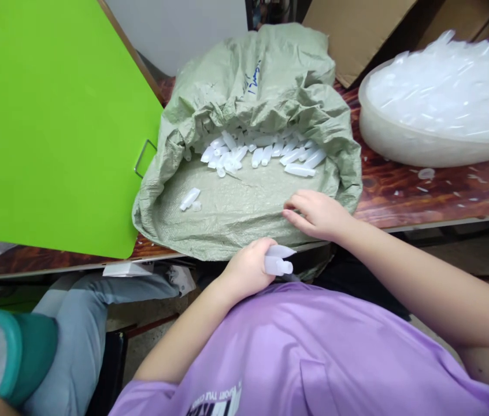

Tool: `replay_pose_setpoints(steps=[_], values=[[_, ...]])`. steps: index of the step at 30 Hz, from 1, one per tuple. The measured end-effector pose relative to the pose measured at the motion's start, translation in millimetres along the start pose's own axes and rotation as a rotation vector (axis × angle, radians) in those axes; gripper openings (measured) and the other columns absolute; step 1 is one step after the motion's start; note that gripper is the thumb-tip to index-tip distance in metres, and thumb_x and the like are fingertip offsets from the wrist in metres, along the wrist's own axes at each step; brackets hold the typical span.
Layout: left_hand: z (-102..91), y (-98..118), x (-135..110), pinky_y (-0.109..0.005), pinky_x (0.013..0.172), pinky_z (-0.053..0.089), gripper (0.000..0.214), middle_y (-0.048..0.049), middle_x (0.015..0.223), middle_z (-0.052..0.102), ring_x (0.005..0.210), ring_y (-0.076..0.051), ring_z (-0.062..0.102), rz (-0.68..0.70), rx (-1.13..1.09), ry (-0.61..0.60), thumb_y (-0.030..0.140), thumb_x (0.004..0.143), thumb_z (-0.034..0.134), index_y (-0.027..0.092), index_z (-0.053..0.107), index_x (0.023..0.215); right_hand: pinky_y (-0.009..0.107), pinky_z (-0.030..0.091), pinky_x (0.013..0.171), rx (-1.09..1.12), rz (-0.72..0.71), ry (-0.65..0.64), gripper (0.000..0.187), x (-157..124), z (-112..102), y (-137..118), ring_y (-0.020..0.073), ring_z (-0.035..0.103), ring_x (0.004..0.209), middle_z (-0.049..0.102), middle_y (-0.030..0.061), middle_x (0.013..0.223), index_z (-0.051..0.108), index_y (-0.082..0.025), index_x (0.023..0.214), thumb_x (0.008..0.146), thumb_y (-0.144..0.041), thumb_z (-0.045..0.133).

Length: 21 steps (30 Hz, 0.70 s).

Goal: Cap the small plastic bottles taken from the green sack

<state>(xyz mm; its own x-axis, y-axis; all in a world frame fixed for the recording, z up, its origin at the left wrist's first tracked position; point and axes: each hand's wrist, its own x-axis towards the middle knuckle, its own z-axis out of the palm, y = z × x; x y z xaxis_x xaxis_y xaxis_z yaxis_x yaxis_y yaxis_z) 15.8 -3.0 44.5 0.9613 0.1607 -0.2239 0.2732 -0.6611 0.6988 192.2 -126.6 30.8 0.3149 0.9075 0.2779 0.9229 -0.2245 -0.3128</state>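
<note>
My left hand (251, 267) is closed round a couple of small translucent white plastic tubes (277, 266), just in front of the purple shirt. One tube's neck points right; another shows a flat, pointed end. My right hand (316, 215) hovers at the near right of the sack's mouth, fingers loosely bent, thumb slightly apart, with nothing visible in it. Before both hands lies a pale green woven sack (227, 214) with its mouth spread wide. Many similar tubes (266, 153) are heaped deeper inside, and one loose tube (189, 199) lies at the left.
A large translucent tub (426, 153) heaped with white plastic pieces stands on the right of the wood-patterned table (404, 199), with scraps around it. A bright green board (54, 127) fills the left. Another person's leg (80, 323) and a teal bucket (39, 352) are at lower left.
</note>
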Motion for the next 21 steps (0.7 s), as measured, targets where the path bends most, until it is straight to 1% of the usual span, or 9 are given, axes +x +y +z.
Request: replay_pose_setpoints(steps=[2,4,7,10,12,14,18,21], values=[[-4.8,0.1,-1.3,-0.028,0.073,0.043,0.033,-0.0025,0.092,0.06,0.081,-0.017,0.056,-0.043,-0.137,0.025,0.032,0.071,0.064,0.018,0.052,0.098,0.03,0.037,0.072,-0.022,0.029,-0.031,0.03,8.6,4.2,-7.4,0.0199,0.053,0.081,0.056,0.0085,0.085,0.059,-0.015,0.09,0.09,-0.036,0.038],[-11.3,-2.0,-5.0,-0.025,0.067,0.043,0.042,-0.0012,0.086,0.057,0.074,-0.013,0.053,-0.081,-0.367,-0.003,0.037,0.067,0.07,0.017,0.049,0.097,0.03,0.038,0.073,-0.032,0.072,-0.078,0.026,20.7,7.2,-15.8,0.0203,0.054,0.084,0.057,0.0087,0.089,0.059,-0.016,0.092,0.089,-0.033,0.04],[-19.6,-8.6,-14.4,-0.022,0.063,0.04,0.051,-0.0003,0.084,0.051,0.07,-0.009,0.048,-0.084,-0.683,-0.133,0.032,0.059,0.078,0.016,0.045,0.094,0.031,0.039,0.072,-0.015,0.089,-0.17,0.023,45.9,11.5,-28.6,0.0213,0.055,0.086,0.057,0.0089,0.094,0.059,-0.017,0.094,0.088,-0.031,0.042],[-21.9,-17.4,-26.8,-0.021,0.063,0.038,0.05,-0.0008,0.086,0.049,0.07,-0.008,0.045,-0.064,-0.824,-0.258,0.025,0.057,0.08,0.016,0.045,0.092,0.032,0.041,0.073,0.018,0.044,-0.248,0.025,75.2,22.1,-41.6,0.024,0.056,0.091,0.057,0.0098,0.102,0.057,-0.016,0.102,0.086,-0.031,0.044],[-21.1,-23.7,-36.8,-0.022,0.066,0.039,0.048,-0.0018,0.088,0.05,0.074,-0.009,0.046,-0.053,-0.874,-0.298,0.023,0.059,0.078,0.015,0.046,0.094,0.034,0.042,0.075,0.043,0.014,-0.297,0.031,92.7,33.1,-50.6,0.0262,0.056,0.095,0.056,0.0114,0.108,0.054,-0.016,0.11,0.085,-0.032,0.046],[-20.7,-30.3,-48.4,-0.024,0.071,0.04,0.046,-0.0035,0.092,0.051,0.078,-0.011,0.048,-0.055,-0.879,-0.287,0.023,0.062,0.076,0.014,0.046,0.097,0.035,0.043,0.075,0.06,-0.011,-0.334,0.037,106.4,44.5,-59.9,0.0276,0.056,0.096,0.054,0.0131,0.111,0.05,-0.016,0.116,0.085,-0.033,0.046],[-24.5,-42.8,-73.7,-0.028,0.077,0.041,0.045,-0.0068,0.098,0.054,0.086,-0.015,0.051,-0.112,-0.802,-0.204,0.025,0.066,0.074,0.013,0.047,0.101,0.037,0.044,0.076,0.067,-0.024,-0.355,0.039,127.6,62.2,-76.9,0.0285,0.056,0.097,0.054,0.016,0.112,0.047,-0.014,0.119,0.085,-0.033,0.047],[-29.1,-47.2,-87.2,-0.027,0.073,0.042,0.045,-0.0054,0.093,0.055,0.082,-0.014,0.051,-0.171,-0.742,-0.14,0.029,0.065,0.075,0.013,0.049,0.098,0.038,0.043,0.08,0.085,0.05,-0.343,0.043,147.0,73.2,-86.1,0.0289,0.055,0.101,0.053,0.0185,0.115,0.045,-0.01,0.119,0.09,-0.041,0.037]])
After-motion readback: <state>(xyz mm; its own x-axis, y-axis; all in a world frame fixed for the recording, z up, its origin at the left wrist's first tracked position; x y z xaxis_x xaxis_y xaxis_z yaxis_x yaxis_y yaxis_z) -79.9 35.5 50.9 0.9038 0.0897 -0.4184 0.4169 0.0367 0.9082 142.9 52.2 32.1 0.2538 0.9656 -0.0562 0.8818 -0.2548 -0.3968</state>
